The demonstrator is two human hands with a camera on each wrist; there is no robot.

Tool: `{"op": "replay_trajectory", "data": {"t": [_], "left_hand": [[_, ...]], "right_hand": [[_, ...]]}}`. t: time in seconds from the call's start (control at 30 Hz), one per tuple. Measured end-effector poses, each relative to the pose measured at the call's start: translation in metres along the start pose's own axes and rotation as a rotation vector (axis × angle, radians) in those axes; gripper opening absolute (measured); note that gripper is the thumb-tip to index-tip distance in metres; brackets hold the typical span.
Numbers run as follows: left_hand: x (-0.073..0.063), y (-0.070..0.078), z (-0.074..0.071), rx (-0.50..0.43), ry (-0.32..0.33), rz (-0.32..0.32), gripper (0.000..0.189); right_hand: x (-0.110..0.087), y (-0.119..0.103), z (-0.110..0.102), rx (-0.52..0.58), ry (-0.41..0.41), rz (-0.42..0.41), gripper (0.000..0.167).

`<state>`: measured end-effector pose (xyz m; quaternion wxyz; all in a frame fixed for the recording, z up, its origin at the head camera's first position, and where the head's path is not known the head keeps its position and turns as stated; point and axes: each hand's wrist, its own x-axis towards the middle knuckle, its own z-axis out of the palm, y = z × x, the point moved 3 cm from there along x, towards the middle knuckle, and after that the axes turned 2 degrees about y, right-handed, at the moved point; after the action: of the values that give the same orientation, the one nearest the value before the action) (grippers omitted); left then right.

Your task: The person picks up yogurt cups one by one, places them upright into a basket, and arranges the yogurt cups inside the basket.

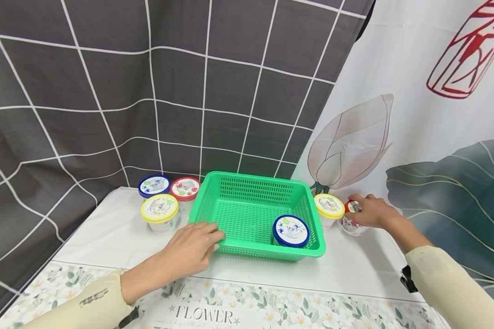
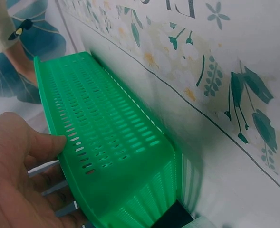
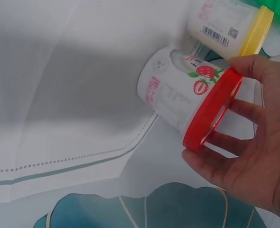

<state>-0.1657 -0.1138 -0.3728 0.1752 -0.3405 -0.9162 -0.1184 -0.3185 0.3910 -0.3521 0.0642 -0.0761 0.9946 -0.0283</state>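
A green plastic basket (image 1: 247, 219) stands on the table, with a blue-lidded tub (image 1: 291, 231) in its front right corner. My left hand (image 1: 197, 244) grips the basket's front left rim; in the left wrist view the thumb (image 2: 49, 145) lies on the outer wall and the fingers reach over the rim. Right of the basket, my right hand (image 1: 372, 211) holds a red-lidded tub (image 3: 178, 90) with strawberry pictures by its lid, thumb and fingertips spread round the lid's edge. Close beside it is a yellow-lidded tub (image 1: 329, 206), between the red-lidded one and the basket.
Left of the basket stand another blue-lidded tub (image 1: 154, 186), another red-lidded tub (image 1: 185, 188) and another yellow-lidded tub (image 1: 159, 209), grouped together. A dark checked curtain (image 1: 181, 91) hangs behind, with a white printed cloth (image 1: 411, 55) at the right. The tablecloth (image 1: 247, 301) has a flowered front band.
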Motion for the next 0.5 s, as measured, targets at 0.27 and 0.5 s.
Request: {"op": "replay_trajectory", "data": {"t": [0.27,0.5], "left_hand": [[0.0,-0.002,0.001,-0.002,-0.005,0.003,0.017],[0.0,-0.002,0.002,-0.001,-0.007,0.004,0.018]], "right_hand": [[-0.003,0.008,-0.005,-0.012,0.034,0.016,0.076],[-0.01,0.01,-0.016,-0.047,0.077,0.054,0.073]]}}
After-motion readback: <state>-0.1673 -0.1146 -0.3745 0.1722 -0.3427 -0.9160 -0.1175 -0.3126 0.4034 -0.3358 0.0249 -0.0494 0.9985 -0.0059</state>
